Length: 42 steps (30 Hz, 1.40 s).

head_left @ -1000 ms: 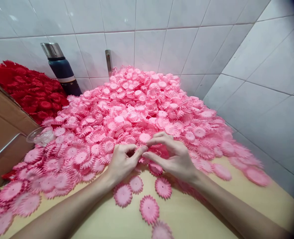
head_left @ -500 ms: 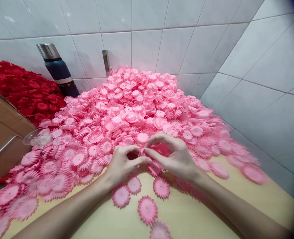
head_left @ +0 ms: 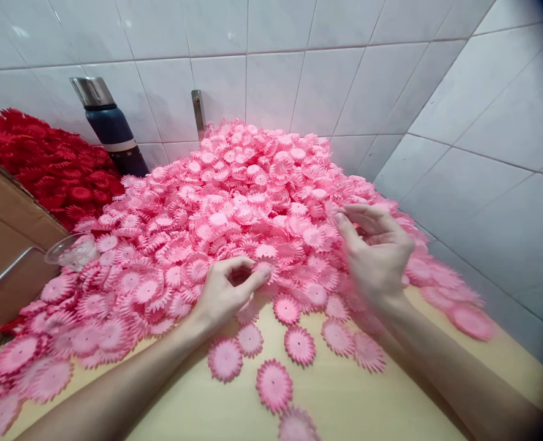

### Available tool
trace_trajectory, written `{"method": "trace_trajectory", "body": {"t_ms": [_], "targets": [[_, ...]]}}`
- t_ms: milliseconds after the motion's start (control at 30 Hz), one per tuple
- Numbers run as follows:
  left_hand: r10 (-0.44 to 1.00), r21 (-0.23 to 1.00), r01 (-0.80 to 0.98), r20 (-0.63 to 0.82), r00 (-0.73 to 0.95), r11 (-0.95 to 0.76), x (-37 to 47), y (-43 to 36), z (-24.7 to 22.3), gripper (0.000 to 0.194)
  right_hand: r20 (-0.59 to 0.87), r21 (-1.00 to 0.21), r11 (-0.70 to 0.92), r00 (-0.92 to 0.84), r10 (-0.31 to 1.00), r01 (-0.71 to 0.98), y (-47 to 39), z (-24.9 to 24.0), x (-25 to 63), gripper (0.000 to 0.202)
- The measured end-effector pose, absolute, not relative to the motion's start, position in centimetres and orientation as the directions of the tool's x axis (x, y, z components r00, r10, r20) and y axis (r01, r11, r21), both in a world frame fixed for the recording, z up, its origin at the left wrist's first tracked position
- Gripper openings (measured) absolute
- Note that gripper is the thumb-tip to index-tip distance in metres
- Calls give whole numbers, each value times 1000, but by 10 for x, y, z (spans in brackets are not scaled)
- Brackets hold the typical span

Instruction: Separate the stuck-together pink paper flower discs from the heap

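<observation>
A large heap of pink scalloped discs [head_left: 239, 202] rises against the wall. My left hand [head_left: 232, 285] is at the heap's front edge, thumb and index finger pinched on a pink disc [head_left: 266, 267]. To the right, my right hand [head_left: 377, 248] is raised over the heap, its thumb and fingertips closed together near pink pieces; what they hold, if anything, cannot be made out. Several loose discs lie flat in front of the hands, among them one disc [head_left: 274, 384] between my forearms.
A pale yellow table [head_left: 207, 410] bears the heap. At the left are a cardboard box [head_left: 14, 233], a clear plastic dish [head_left: 72, 252], a pile of red pieces [head_left: 46, 162] and a dark blue bottle [head_left: 113, 131]. A metal bracket [head_left: 198, 113] is on the tiled wall.
My right hand has moved away from my left hand, to the right and up over the heap. My left hand has stayed nearly in place. Discs under the right hand now show.
</observation>
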<state>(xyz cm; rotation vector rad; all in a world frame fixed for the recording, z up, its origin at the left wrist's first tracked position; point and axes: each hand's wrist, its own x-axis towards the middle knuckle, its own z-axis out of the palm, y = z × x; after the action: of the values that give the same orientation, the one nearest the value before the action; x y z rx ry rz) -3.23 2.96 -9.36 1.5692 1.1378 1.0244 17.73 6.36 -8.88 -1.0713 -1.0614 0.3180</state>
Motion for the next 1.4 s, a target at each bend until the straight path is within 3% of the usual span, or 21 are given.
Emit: {"method": "trace_trajectory", "body": {"t_ms": [167, 333, 467, 533, 633, 733, 833, 933, 1067, 1200, 1400], "targets": [[979, 983, 145, 87, 186, -115, -31, 32, -95, 18, 675, -732, 546, 323, 663, 408, 58, -97, 170, 23], [981, 987, 97, 112, 158, -128, -31, 33, -94, 15, 763, -614, 675, 89, 640, 408, 44, -99, 160, 30], [989, 993, 59, 93, 112, -100, -31, 34, -93, 16, 827, -401, 830, -237, 511, 388, 37, -97, 156, 19], [995, 997, 33, 70, 77, -73, -31, 34, -94, 27, 806, -340, 889, -393, 443, 306, 31, -93, 152, 13], [996, 998, 4, 68, 62, -69, -32, 34, -96, 35, 688, -369, 909, -601, 407, 194, 22, -89, 145, 5], [995, 996, 24, 82, 49, -84, -33, 34, -97, 39, 557, -375, 906, -734, 389, 196, 19, -88, 141, 8], [994, 990, 92, 106, 4, -105, -33, 33, -95, 46, 602, -359, 904, -684, 413, 231, 23, -90, 142, 8], [990, 975, 170, 139, 25, -141, -33, 31, -93, 49, 746, -374, 877, -463, 478, 303, 29, -91, 146, 5], [978, 941, 279, 159, 136, -192, -31, 26, -91, 48, 765, -516, 801, -258, 591, 303, 33, -91, 148, 12], [966, 929, 310, 138, 220, -204, -30, 23, -93, 45, 696, -611, 747, -271, 665, 263, 33, -91, 148, 16], [954, 928, 302, 139, 265, -219, -31, 24, -94, 44, 751, -488, 802, -303, 587, 345, 34, -92, 151, 17]]}}
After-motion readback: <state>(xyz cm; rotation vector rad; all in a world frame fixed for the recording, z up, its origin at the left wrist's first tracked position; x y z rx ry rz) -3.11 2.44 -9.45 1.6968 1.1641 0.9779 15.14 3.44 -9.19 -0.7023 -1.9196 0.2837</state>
